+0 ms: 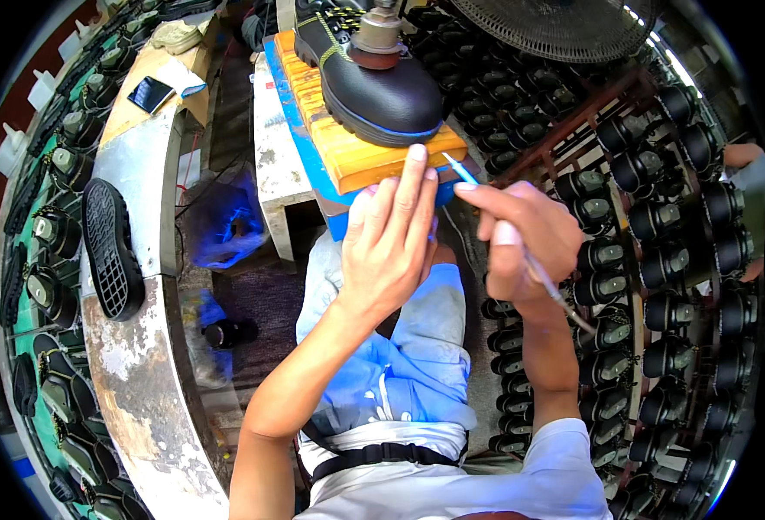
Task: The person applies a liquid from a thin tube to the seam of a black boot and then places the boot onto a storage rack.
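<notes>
A black work shoe (381,91) with yellow-green stitching and laces sits on a yellow wooden block (356,160). Pressing down on it from above is a round metal press head (377,39). My left hand (389,230) has its fingers stretched out against the block's near edge, the longest fingertip just below the toe. Pinched in my right hand (530,230) is a slim pen-like tool (462,171). Its pale tip points at the block beside the toe, and its thin shaft runs back past my wrist. What kind of tool it is, I cannot tell.
Under the block lies a blue metal base (300,126). At left, a worn bench (144,364) carries a black sole (111,247) and a phone (150,94). Racks of black shoes (603,286) fill the right side. A large fan (564,26) stands at the back.
</notes>
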`<state>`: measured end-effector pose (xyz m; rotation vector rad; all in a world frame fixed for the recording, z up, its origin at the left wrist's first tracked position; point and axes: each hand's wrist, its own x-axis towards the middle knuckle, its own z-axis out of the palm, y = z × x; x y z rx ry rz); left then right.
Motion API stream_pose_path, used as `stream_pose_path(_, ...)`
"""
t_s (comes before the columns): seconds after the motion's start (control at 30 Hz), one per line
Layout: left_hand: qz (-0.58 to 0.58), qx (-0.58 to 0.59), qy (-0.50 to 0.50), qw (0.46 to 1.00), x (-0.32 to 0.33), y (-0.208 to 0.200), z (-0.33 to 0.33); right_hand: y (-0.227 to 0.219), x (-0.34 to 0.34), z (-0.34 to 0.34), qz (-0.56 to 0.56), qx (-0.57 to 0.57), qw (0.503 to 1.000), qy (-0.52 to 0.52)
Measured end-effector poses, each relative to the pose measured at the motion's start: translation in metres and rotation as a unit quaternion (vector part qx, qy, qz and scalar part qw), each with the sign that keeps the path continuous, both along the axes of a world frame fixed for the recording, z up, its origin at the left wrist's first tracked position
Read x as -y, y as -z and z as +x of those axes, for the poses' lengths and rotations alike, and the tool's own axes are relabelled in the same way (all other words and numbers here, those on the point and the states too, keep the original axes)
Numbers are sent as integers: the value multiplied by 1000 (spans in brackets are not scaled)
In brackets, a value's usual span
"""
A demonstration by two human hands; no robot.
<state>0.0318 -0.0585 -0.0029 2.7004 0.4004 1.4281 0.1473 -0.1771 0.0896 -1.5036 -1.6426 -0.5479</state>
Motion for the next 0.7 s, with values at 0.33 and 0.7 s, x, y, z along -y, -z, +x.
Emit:
stream_pose_path(0.33,12,56,4,998,-5,19,7,0,-56,-7,-17,136,990,41)
stream_pose_path(0.7,27,131,65,989,-75,13,-36,2,-59,-17,-34,77,996,-8)
